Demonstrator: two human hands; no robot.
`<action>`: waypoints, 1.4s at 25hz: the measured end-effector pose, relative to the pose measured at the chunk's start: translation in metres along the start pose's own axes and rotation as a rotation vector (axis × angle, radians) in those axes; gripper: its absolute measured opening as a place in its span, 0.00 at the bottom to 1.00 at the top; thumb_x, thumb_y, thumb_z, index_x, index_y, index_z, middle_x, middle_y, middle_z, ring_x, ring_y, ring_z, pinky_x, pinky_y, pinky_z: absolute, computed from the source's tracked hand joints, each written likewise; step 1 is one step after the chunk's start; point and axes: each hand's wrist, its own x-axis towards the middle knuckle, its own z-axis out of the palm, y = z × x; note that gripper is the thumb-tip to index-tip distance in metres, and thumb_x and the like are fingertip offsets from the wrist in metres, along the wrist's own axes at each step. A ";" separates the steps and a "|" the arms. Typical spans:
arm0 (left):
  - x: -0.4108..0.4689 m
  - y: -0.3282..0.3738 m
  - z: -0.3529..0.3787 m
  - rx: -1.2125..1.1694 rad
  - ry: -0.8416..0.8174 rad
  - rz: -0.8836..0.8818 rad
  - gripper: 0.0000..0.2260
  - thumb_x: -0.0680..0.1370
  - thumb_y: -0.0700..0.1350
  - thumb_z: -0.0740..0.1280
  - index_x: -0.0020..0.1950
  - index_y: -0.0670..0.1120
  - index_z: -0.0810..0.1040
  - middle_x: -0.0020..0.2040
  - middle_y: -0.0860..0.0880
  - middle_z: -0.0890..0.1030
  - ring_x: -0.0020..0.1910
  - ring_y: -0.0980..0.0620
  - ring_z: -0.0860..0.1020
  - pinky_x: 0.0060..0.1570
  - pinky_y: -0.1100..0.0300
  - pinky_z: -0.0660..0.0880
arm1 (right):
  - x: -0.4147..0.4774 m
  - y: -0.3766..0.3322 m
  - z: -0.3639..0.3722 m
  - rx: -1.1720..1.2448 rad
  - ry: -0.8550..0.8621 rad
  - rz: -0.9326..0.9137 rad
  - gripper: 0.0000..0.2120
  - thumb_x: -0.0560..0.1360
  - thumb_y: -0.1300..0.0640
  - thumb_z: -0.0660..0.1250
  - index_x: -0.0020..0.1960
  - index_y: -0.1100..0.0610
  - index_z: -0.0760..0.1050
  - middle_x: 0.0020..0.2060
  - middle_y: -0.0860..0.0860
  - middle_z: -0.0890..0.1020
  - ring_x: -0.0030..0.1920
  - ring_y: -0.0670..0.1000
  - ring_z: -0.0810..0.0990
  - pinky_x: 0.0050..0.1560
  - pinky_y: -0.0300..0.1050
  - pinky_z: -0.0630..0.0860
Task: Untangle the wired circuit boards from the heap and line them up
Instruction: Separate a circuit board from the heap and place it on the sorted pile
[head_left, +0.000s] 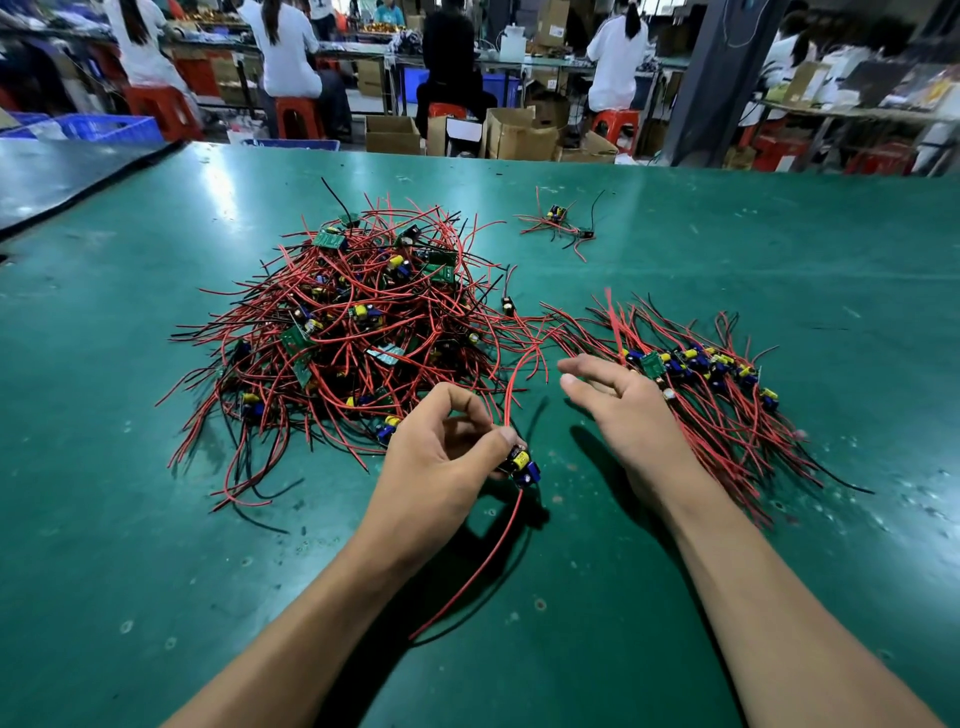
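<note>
- The heap was a dense tangle of red and black wires with small green circuit boards buried in it, each carrying yellow and blue components; it lay left of the desk's middle, its wire ends fanning out toward the near and left edges.
- The left hand pinched one circuit board between thumb and curled fingers, just on the near side of the heap. One red wire trailed from the board toward the near edge and another arched back toward the heap.
- The right hand held nothing, its fingers loosely extended, just beside the row.
- The row of boards sat right of the heap, boards side by side and their wires combed toward the far and near edges.
- A small cluster of a few wired boards lay apart, nearer the far edge.
- Bare green surface ran along the right edge, the near edge around both forearms, and the far left corner.
- Beyond the far edge stood cardboard boxes and people seated on red stools.
</note>
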 end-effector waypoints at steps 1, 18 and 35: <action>0.000 0.001 0.000 0.002 -0.004 -0.009 0.08 0.76 0.35 0.70 0.45 0.40 0.71 0.41 0.38 0.83 0.37 0.50 0.80 0.39 0.59 0.78 | 0.002 0.000 -0.001 -0.072 0.028 -0.018 0.10 0.78 0.58 0.70 0.59 0.54 0.83 0.66 0.50 0.78 0.68 0.46 0.74 0.74 0.47 0.65; 0.010 0.006 -0.002 -0.466 0.016 -0.262 0.01 0.80 0.37 0.63 0.52 0.41 0.73 0.37 0.43 0.83 0.32 0.44 0.84 0.34 0.55 0.82 | -0.027 -0.024 0.023 0.184 -0.441 0.153 0.13 0.78 0.48 0.69 0.46 0.57 0.83 0.38 0.48 0.83 0.35 0.45 0.78 0.40 0.38 0.77; 0.009 0.016 -0.006 -0.483 0.072 -0.238 0.05 0.76 0.35 0.68 0.50 0.41 0.77 0.44 0.42 0.84 0.31 0.48 0.81 0.25 0.60 0.76 | -0.025 -0.027 0.004 0.218 -0.721 0.220 0.16 0.70 0.40 0.73 0.52 0.47 0.84 0.42 0.54 0.84 0.18 0.40 0.63 0.16 0.31 0.57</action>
